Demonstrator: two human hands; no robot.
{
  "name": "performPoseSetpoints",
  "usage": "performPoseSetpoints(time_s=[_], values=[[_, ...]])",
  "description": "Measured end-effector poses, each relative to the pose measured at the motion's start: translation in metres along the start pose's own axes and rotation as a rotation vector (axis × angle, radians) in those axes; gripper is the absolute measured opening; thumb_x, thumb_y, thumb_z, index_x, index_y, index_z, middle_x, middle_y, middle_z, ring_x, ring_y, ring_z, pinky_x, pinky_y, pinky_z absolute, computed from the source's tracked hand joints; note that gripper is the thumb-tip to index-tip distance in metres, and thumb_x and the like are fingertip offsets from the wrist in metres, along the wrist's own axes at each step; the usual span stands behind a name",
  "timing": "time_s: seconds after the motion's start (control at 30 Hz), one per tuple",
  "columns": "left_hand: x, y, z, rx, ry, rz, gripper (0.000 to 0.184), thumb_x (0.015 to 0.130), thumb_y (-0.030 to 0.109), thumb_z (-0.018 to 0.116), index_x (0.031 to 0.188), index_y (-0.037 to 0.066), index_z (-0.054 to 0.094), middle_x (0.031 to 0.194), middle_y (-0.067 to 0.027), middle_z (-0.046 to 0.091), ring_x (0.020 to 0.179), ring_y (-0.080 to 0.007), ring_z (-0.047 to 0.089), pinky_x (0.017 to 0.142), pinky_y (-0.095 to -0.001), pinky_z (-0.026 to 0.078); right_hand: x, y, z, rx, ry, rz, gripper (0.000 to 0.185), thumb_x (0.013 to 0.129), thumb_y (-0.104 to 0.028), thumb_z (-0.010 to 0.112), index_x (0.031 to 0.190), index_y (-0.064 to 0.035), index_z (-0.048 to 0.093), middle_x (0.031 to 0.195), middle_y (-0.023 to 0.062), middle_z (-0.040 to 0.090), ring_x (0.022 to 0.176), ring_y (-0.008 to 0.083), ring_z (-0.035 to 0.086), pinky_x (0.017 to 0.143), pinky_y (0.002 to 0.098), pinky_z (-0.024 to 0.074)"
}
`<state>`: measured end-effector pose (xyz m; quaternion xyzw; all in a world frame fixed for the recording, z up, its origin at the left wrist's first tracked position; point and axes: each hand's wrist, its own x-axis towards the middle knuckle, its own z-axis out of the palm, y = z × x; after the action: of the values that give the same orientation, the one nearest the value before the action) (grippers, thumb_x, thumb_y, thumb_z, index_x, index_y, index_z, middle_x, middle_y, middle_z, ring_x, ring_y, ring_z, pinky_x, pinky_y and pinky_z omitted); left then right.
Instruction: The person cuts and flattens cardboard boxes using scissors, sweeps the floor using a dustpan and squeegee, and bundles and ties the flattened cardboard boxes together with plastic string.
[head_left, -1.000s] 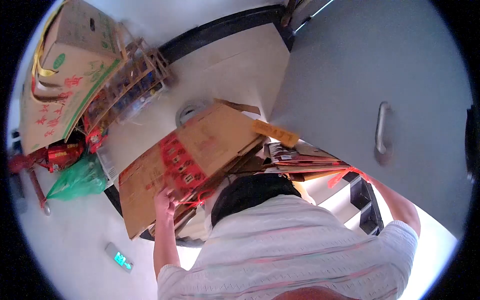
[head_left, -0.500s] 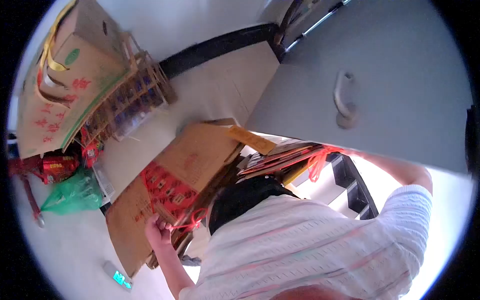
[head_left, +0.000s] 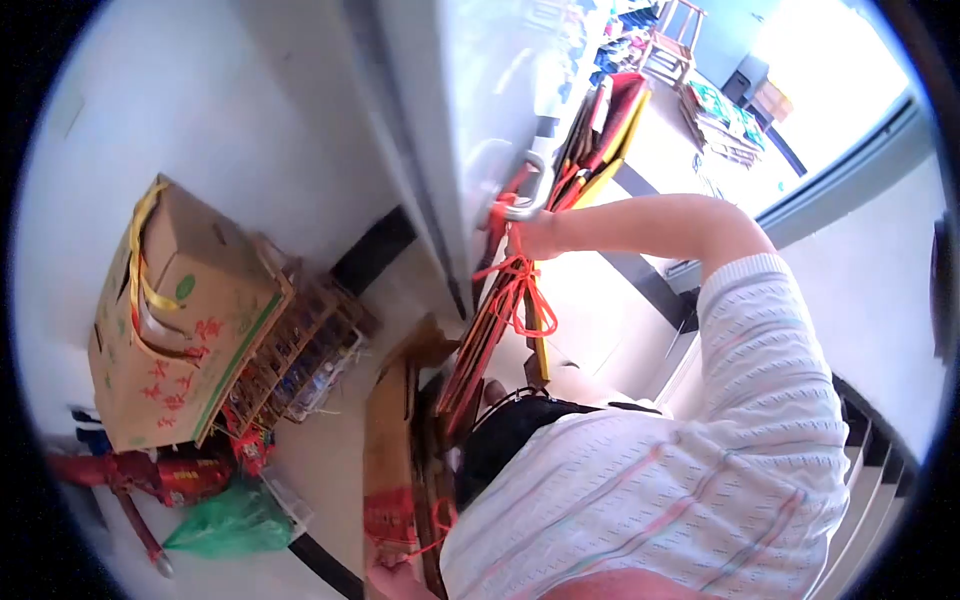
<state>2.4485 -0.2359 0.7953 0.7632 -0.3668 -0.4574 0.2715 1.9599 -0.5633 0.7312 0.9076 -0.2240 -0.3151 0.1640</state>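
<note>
In the head view, my right hand (head_left: pixel 537 236) is closed on the red string of a tied bundle of flattened cardboard (head_left: pixel 482 345). The bundle stands upright along the door edge, beside the metal door handle (head_left: pixel 533 190); I cannot tell if the fingers touch the handle. At the bottom, my left hand (head_left: pixel 398 580) is closed on the red string (head_left: pixel 438 543) of a second flattened cardboard bundle (head_left: pixel 390 440). This bundle leans beside my legs, its lower part cut off by the view edge.
The door (head_left: pixel 490 90) opens onto a bright room with a wooden chair (head_left: pixel 672 42) and stacked goods. At the left stand a printed carton (head_left: pixel 180 330) with a yellow strap, a wooden rack (head_left: pixel 290 350) and a green plastic bag (head_left: pixel 235 517). Stairs (head_left: pixel 870 510) descend at the right.
The door has swung, showing the bright room behind it. My right hand and its cardboard bundle have come into view beside the handle. My left hand with its bundle now sits lower.
</note>
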Motion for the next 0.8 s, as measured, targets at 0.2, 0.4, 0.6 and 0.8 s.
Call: performPoseSetpoints(time_s=[0.2, 0.4, 0.6, 0.8], values=[[0.093, -0.238, -0.067, -0.314, 0.013, -0.405, 0.028, 0.072, 0.017, 0.063, 0.096, 0.004, 0.056, 0.084, -0.0067, 0.058, 0.076, -0.02, 0.055, 0.073, -0.0341, 0.046, -0.005, -0.006, -0.002, 0.516, -0.002, 0.259, 0.01, 0.074, -0.013, 0.055, 0.083, -0.0135, 0.059, 0.082, 0.0054, 0.062, 0.085, 0.0255, 0.06, 0.069, 0.0365, 0.049], [0.064, -0.188, -0.002, -0.637, 0.052, -0.488, 0.015, 0.075, 0.015, 0.056, 0.083, 0.003, 0.056, 0.07, -0.0062, 0.053, 0.066, -0.0178, 0.051, 0.066, -0.0298, 0.045, -0.052, -0.005, 0.024, 0.752, -0.168, 0.442, 0.022, 0.072, -0.009, 0.052, 0.093, -0.015, 0.058, 0.086, 0.0084, 0.062, 0.085, 0.0283, 0.06, 0.068, 0.0383, 0.048], [0.042, -0.138, 0.039, -0.59, -0.039, -0.463, 0.01, 0.079, 0.014, 0.052, 0.076, 0.005, 0.054, 0.064, -0.0053, 0.048, 0.06, -0.0143, 0.046, 0.059, -0.0252, 0.041, -0.12, -0.027, 0.103, 0.993, -0.031, 0.653, 0.027, 0.071, -0.015, 0.055, 0.098, -0.0151, 0.059, 0.082, 0.0119, 0.061, 0.082, 0.0312, 0.06, 0.066, 0.042, 0.0458], [0.03, -0.055, 0.148, -0.576, 0.013, -0.516, 0.01, 0.08, 0.01, 0.05, 0.084, 0.003, 0.055, 0.073, -0.0068, 0.051, 0.061, -0.0155, 0.047, 0.062, -0.0256, 0.043, -0.203, -0.04, 0.208, 1.211, 0.006, 0.848, 0.034, 0.065, -0.022, 0.062, 0.099, -0.0148, 0.06, 0.087, 0.0104, 0.062, 0.086, 0.0302, 0.058, 0.067, 0.0425, 0.0459]])
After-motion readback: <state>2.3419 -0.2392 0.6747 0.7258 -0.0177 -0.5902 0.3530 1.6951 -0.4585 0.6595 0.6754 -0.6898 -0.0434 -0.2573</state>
